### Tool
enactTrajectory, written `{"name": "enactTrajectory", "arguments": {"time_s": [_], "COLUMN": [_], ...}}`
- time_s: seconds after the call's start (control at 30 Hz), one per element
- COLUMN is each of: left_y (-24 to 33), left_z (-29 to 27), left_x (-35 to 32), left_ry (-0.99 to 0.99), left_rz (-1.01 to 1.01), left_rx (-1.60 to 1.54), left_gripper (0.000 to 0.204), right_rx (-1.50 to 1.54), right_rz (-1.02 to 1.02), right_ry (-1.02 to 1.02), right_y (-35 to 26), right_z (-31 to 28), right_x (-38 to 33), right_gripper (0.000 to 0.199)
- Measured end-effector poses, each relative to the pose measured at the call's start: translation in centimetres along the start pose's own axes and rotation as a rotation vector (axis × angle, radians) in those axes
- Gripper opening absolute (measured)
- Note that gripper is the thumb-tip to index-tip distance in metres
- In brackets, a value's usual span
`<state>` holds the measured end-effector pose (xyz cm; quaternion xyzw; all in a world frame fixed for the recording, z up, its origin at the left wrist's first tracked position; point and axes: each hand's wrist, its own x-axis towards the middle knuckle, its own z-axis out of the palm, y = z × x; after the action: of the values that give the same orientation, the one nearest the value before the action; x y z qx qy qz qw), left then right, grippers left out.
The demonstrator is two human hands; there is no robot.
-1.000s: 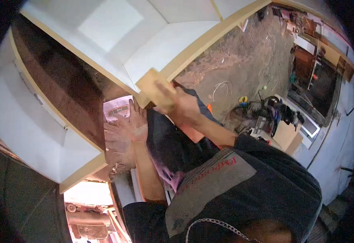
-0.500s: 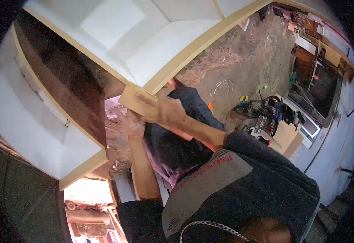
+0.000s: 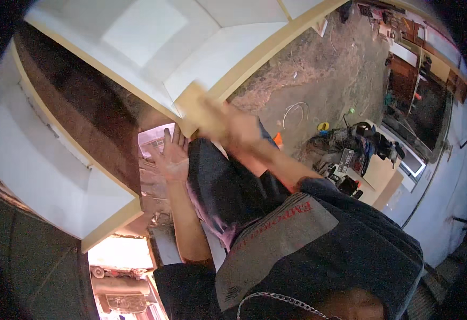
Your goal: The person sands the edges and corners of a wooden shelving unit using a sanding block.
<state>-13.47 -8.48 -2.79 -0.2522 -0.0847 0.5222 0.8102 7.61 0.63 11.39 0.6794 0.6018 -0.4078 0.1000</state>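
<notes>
My right hand (image 3: 237,127) grips a tan sanding block (image 3: 196,106) and presses it against the edge of a white wooden panel with a pale yellow frame (image 3: 255,56). The hand and block are motion-blurred. My left hand (image 3: 172,154) hangs open below the block, palm up and fingers spread, touching nothing that I can see. Behind the left hand lies a dark brown recess (image 3: 84,122) between two white panels. My dark shirt and forearms fill the lower middle of the view.
A second white framed panel (image 3: 46,170) stands at the left. Dirt ground (image 3: 324,69) with a white cable loop (image 3: 296,110) and a yellow object (image 3: 323,126) lies to the right. A motorbike (image 3: 361,146) and cardboard (image 3: 380,178) stand further right.
My right hand slid the block down-left along the frame edge, then back up-right. My left hand stayed open below it, shifting slightly.
</notes>
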Motion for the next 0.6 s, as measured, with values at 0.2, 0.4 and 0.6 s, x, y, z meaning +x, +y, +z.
{"name": "enactTrajectory", "arguments": {"time_s": [0.2,0.4,0.6], "left_y": [-2.2,0.0,-2.5], "left_z": [2.5,2.0,4.5], "left_x": [1.3,0.0,3.4], "left_ry": [0.28,0.337,0.838], "left_rz": [0.067,0.061,0.206], "left_rx": [0.073,0.14,0.322], "left_gripper": [0.105,0.122,0.118], "right_rx": [0.534,0.005,-0.073], "right_rz": [-0.148,0.063,-0.142], "right_ry": [0.01,-0.03,0.199], "right_y": [-1.7,-1.1,2.3], "right_z": [3.6,-2.0,4.0], "right_x": [-0.6,0.1,-0.7], "right_gripper": [0.081,0.077,0.075]}}
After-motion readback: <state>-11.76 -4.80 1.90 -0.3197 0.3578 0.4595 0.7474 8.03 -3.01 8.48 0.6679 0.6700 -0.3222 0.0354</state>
